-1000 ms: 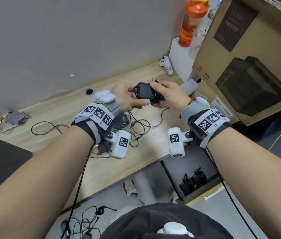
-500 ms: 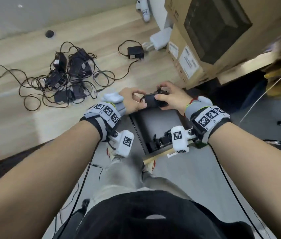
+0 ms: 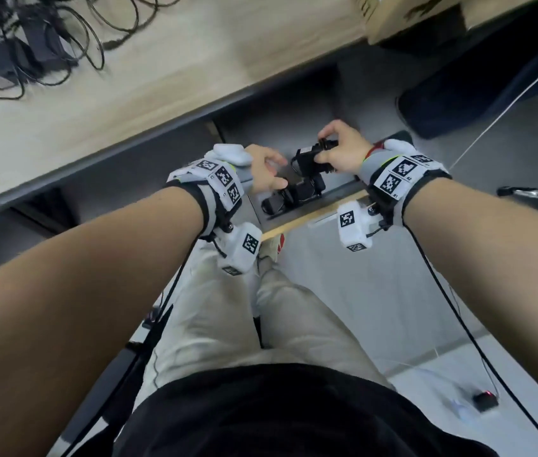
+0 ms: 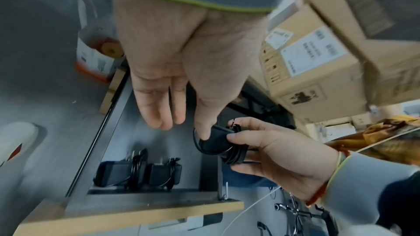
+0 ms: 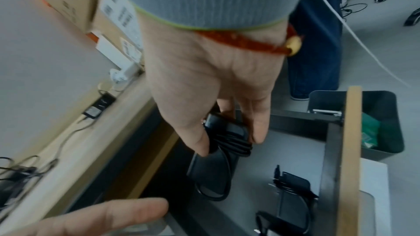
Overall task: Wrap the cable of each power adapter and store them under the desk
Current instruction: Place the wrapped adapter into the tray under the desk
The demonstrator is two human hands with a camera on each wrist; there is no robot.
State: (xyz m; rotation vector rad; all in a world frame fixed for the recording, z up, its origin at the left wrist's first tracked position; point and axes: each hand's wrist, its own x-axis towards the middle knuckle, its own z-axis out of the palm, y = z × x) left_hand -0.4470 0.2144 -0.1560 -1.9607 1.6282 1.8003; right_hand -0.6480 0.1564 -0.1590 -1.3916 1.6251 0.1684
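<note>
My right hand [image 3: 323,150] grips a black power adapter [image 3: 307,158] with its cable wound round it, just above an open grey drawer [image 3: 310,219] under the wooden desk [image 3: 162,77]. The right wrist view shows thumb and fingers of the right hand [image 5: 229,143] pinching the adapter [image 5: 213,171] at its cable end. My left hand [image 3: 274,173] hovers beside it with relaxed fingers and holds nothing. Two wrapped adapters [image 4: 138,173] lie side by side at the drawer's front. Several unwrapped adapters with tangled cables [image 3: 13,44] lie on the desk at the far left.
Cardboard boxes [image 3: 409,14] stand at the desk's right end, above the drawer. A dark bin [image 5: 382,123] sits on the floor to the right of the drawer. The drawer floor [image 4: 159,141] behind the stored adapters is bare. My legs are below the hands.
Both hands carried the wrapped adapter from over the desk down to the open drawer. The left hand has let go of it; only the right hand holds it now.
</note>
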